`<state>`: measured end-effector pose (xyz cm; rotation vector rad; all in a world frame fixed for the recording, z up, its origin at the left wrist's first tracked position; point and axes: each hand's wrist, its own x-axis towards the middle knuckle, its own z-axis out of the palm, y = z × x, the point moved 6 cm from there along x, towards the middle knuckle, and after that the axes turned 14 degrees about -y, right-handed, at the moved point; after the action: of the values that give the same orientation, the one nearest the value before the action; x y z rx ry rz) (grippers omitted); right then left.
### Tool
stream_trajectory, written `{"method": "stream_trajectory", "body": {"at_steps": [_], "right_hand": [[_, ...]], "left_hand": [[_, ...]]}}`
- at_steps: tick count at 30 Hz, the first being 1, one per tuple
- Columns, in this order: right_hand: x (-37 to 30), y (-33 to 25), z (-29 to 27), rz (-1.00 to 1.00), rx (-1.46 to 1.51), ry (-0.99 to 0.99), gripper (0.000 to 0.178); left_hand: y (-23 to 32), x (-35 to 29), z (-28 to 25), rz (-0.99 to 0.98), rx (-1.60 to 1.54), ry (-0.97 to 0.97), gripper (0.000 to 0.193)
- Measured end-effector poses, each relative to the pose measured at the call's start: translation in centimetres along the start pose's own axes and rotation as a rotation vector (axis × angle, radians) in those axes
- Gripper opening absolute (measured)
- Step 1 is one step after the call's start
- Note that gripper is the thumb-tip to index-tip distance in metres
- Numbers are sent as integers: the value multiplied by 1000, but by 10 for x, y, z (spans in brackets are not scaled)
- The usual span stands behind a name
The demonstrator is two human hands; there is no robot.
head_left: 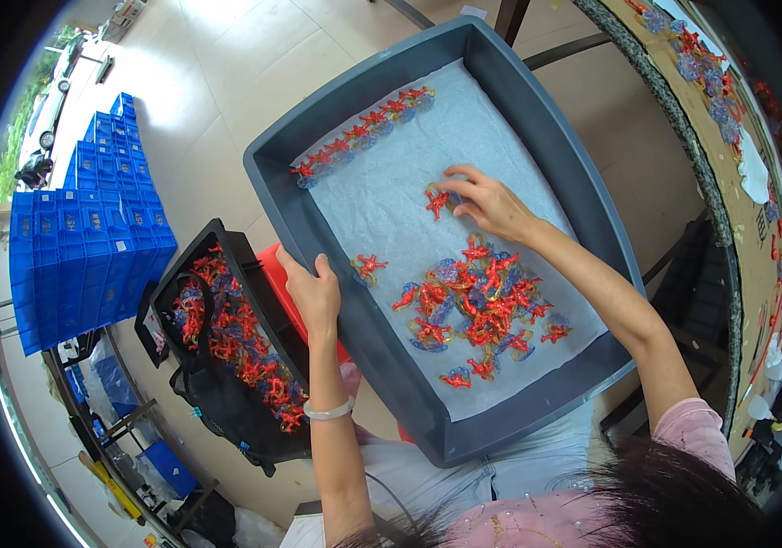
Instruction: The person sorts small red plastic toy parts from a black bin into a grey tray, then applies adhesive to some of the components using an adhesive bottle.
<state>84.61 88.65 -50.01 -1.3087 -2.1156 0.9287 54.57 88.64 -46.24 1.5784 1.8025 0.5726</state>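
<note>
A deep grey tray (544,100) lined with white paper rests across my lap. Small red figures with clear blue and yellow parts lie in it: a neat row (364,132) along the far wall and a loose heap (478,292) in the near half. In the middle of the paper, my right hand (491,203) has its fingertips curled on one red figure (436,203). At the tray's left rim is my left hand (313,297), thumb and forefinger apart, with no figure in it. Another red figure (368,266) lies inside that rim.
A black bin (217,228) full of similar figures stands at the left, with a black bag (236,411) against it and a red container (283,285) beside it. Blue crates (89,247) are stacked farther left. A cluttered table (711,155) curves along the right.
</note>
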Motion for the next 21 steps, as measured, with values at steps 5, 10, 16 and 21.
{"method": "stream_trajectory", "body": {"at_steps": [5, 10, 16, 21], "right_hand": [[17, 22, 6, -68, -13, -131, 33], [43, 58, -50, 191, 106, 368, 32], [107, 117, -85, 310, -2, 505, 34], [122, 124, -71, 330, 31, 383, 36]], "left_hand": [[1, 0, 1, 5, 18, 4, 51], [-1, 0, -1, -2, 2, 14, 52], [0, 0, 2, -15, -12, -10, 54], [-1, -1, -1, -17, 1, -3, 54]]}}
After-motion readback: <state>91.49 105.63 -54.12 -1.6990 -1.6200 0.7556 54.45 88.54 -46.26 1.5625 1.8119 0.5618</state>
